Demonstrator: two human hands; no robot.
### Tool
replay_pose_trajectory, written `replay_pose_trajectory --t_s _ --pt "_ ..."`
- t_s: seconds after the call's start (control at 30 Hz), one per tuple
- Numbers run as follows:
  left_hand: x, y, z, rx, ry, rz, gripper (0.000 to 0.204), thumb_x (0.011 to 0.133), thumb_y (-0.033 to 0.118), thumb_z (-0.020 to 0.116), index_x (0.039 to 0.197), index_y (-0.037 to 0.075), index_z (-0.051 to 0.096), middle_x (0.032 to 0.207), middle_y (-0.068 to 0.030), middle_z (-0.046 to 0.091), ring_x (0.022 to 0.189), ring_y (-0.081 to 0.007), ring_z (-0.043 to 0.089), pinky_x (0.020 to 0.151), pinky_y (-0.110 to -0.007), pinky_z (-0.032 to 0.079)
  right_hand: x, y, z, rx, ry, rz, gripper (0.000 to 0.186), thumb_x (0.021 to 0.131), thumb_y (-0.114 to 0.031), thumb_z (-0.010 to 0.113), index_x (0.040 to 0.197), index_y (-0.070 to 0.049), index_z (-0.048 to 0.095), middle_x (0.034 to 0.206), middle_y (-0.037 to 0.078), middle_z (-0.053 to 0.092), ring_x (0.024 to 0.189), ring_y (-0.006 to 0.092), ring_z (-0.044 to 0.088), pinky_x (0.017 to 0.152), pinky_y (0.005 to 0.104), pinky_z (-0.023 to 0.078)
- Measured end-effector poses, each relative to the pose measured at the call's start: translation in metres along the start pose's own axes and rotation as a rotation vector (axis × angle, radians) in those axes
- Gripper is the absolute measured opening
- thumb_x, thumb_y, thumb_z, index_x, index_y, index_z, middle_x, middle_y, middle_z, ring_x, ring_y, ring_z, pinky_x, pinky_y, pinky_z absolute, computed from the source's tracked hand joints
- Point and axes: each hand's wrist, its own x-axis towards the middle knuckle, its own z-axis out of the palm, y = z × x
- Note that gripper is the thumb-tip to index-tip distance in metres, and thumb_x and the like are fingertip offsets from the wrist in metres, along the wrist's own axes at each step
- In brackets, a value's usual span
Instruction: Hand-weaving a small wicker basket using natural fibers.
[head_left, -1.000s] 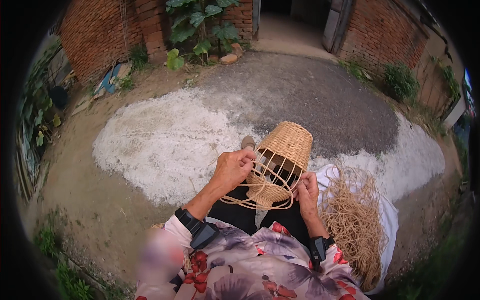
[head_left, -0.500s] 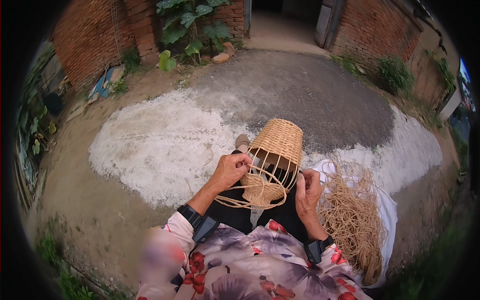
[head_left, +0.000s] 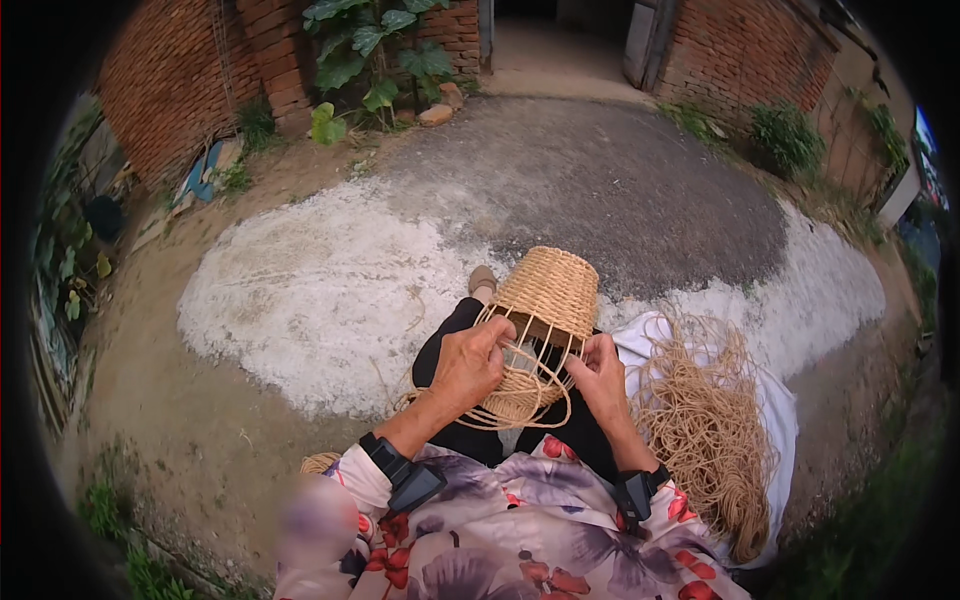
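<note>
A woven straw basket point(head_left: 548, 288) lies tilted between my knees, its closely woven end away from me and bare upright ribs showing in its middle. Nearer to me is another woven band point(head_left: 518, 395), with loose loops of straw cord point(head_left: 566, 408) around it. My left hand point(head_left: 470, 362) is closed at the left side of the ribs, pinching the cord; its fingertips are partly hidden. At the right side, my right hand point(head_left: 598, 378) pinches the cord beside a rib between thumb and fingers.
A large tangled heap of straw cord point(head_left: 705, 440) lies on a white cloth point(head_left: 782, 420) to my right. Pale powdery ground point(head_left: 310, 300) and a dark paved patch point(head_left: 620, 190) spread ahead. Beyond are brick walls point(head_left: 745, 60), an open doorway point(head_left: 565, 60) and a leafy plant point(head_left: 370, 45).
My left hand has moved slightly right and over the ribs. My right hand has come in from the basket's side to pinch at it. The basket has shifted slightly left and nearer.
</note>
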Motion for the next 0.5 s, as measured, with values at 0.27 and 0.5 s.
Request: replay_pose_trajectory --t_s 0.27,0.5 --pt "0.003 -0.004 -0.013 -0.313 -0.391 -0.324 0.022 0.083 0.001 0.064 0.103 0.006 0.057 0.073 0.0007 0.061 0.065 -0.0077 0.059 0.058 -0.024 0.049 0.012 0.036 -0.002 -0.257 0.021 0.007 0.025 0.076 -0.011 0.061 0.088 -0.004 0.041 0.069 0.020 0.059 0.067 0.0402 0.060 0.063 0.0463 0.045" --pt "0.008 -0.034 -0.031 -0.417 -0.158 -0.406 0.013 0.082 -0.001 0.059 0.094 0.003 0.056 0.069 -0.0025 0.061 0.064 -0.0090 0.062 0.060 -0.025 0.051 0.017 0.042 -0.003 -0.154 -0.042 -0.063 0.024 0.074 -0.009 0.061 0.084 -0.004 0.040 0.064 0.017 0.055 0.060 0.0341 0.057 0.058 0.0420 0.045"
